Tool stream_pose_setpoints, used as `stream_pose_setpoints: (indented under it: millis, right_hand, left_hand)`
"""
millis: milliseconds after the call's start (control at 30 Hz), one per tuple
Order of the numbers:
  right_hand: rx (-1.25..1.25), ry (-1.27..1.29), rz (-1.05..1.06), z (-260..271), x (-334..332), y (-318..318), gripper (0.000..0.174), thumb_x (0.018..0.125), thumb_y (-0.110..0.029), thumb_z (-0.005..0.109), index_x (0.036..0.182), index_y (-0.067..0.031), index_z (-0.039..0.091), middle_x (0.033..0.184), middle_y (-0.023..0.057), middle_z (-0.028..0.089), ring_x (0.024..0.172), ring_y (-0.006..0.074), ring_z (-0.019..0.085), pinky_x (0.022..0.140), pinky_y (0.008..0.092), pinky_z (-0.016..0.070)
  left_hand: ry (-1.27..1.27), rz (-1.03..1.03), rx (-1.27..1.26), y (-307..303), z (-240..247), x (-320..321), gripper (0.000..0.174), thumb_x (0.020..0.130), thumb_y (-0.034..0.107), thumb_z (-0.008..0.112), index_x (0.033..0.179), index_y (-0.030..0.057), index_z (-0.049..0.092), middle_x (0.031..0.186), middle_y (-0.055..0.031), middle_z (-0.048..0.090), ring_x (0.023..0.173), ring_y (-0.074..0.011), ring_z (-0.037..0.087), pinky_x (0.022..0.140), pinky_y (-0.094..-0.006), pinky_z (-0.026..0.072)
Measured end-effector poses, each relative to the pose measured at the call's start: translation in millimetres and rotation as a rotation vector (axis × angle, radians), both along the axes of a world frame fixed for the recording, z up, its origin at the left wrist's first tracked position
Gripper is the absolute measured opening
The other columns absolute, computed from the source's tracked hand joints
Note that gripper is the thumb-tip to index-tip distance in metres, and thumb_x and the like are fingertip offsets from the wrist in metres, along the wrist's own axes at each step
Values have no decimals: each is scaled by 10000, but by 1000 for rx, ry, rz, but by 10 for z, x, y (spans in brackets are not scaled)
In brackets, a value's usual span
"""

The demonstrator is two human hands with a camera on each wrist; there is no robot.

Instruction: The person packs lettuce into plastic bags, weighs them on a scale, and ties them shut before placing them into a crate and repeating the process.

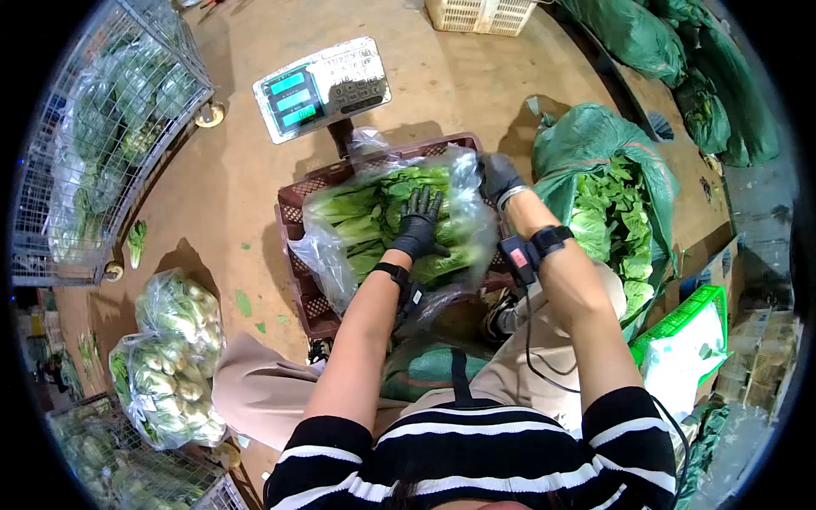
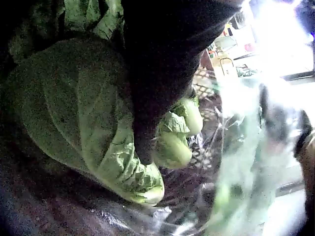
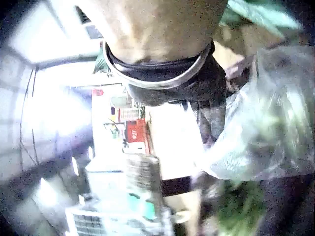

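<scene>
A clear plastic bag (image 1: 316,255) full of leafy greens (image 1: 355,223) lies in a maroon crate (image 1: 291,217). My left hand (image 1: 418,225), in a black glove, rests on the greens with its fingers spread. In the left wrist view, a broad leaf (image 2: 74,103) and pale stem ends (image 2: 172,150) show beside the dark glove. My right hand (image 1: 500,177), also gloved, holds the bag's edge at the crate's far right corner. In the right wrist view, the bag's film (image 3: 266,128) stretches away from the glove (image 3: 209,115); the fingertips are mostly hidden.
Behind the crate stands a scale display (image 1: 323,87). A green sack (image 1: 586,136) of leafy vegetables is at the right, beside a green-and-white packet (image 1: 693,340). Bagged vegetables (image 1: 174,365) sit at the left, near a wheeled wire cage (image 1: 191,64). A cream basket (image 1: 480,15) is farther back.
</scene>
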State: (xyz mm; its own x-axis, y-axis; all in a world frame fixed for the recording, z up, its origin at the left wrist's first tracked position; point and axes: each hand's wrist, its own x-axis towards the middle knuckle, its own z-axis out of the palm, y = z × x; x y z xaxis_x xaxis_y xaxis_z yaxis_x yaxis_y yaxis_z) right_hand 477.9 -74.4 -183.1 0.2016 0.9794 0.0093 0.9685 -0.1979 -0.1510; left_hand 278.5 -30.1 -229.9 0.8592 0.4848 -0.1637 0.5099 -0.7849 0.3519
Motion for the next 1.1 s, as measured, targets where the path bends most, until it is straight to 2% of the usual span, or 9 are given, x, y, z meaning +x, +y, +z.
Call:
stream_pose_setpoints:
  millis: [233, 267, 400, 467, 767, 900, 933, 1033, 1100]
  right_hand:
    - [369, 753, 70, 1392, -260, -32, 257, 661, -32, 552, 917, -28, 567, 864, 175, 572, 792, 281, 558, 684, 316, 443]
    - [565, 162, 329, 1719, -223, -112, 234, 672, -15, 546, 905, -27, 572, 855, 140, 579, 765, 214, 561, 657, 279, 441]
    - [368, 1278, -166, 2032, -262, -343, 196, 727, -151, 571, 859, -6, 577, 750, 129, 569, 684, 235, 552, 633, 270, 444]
    - [355, 629, -88, 1917, -89, -330, 362, 722, -301, 600, 871, 26, 556, 731, 152, 568, 676, 265, 560, 625, 292, 447]
    - [-5, 113, 58, 1614, 118, -463, 274, 611, -165, 621, 847, -48, 543, 749, 167, 574, 727, 322, 556, 644, 374, 444]
    - [36, 79, -25, 1443, 293, -363, 120, 646, -141, 524, 702, -48, 575, 720, 188, 569, 683, 341, 556, 617, 397, 446]
    - [41, 74, -57, 1412, 309, -339, 171, 642, -138, 482, 701, -36, 606, 756, 213, 571, 718, 361, 561, 660, 402, 454]
    - [108, 87, 34, 1052, 505, -271, 142, 661, -140, 492, 635, -19, 563, 656, 206, 555, 639, 362, 546, 584, 418, 441]
    - [164, 92, 68, 945, 605, -352, 146, 665, -152, 499, 600, -48, 577, 616, 186, 559, 582, 340, 552, 541, 424, 438]
  left_hand:
    - [53, 1, -17, 61, 42, -32, 1210, 384, 455, 764, 1326, 158, 63, 1358, -180, 68, 1245, -368, 66, 987, -498, 99]
    - [57, -2, -39, 64, 20, -50, 1191, 401, 421, 768, 1325, 160, 64, 1356, -182, 72, 1245, -365, 70, 994, -485, 99]
    - [-221, -24, -75, 56, -343, -188, 1148, 430, 383, 763, 1325, 174, 74, 1356, -169, 82, 1242, -364, 88, 991, -478, 141]
    - [-91, -30, -66, 22, -73, -106, 1141, 438, 405, 756, 1324, 155, 82, 1355, -176, 82, 1241, -371, 74, 989, -482, 132]
    - [-463, 72, -142, 699, 789, -819, 738, 526, 354, 722, 1152, 96, 430, 1117, -155, 470, 1045, -321, 420, 876, -398, 347]
    - [545, 522, 659, 1097, 1089, -2494, 443, 712, 378, 536, 1113, 207, 458, 1177, -118, 402, 1061, -396, 368, 742, -659, 265]
    - [741, 470, 764, 1264, 926, -2730, 831, 517, 416, 689, 1236, 204, 330, 1241, -124, 373, 1046, -382, 422, 829, -538, 339]
    - [608, 886, 588, 1431, 1404, -3437, 428, 653, 261, 615, 1034, 86, 530, 981, -145, 571, 852, -308, 562, 757, -430, 416]
    - [424, 688, 460, 1323, 1690, -3406, 247, 734, 185, 537, 941, 56, 574, 838, -146, 605, 786, -307, 575, 742, -377, 434]
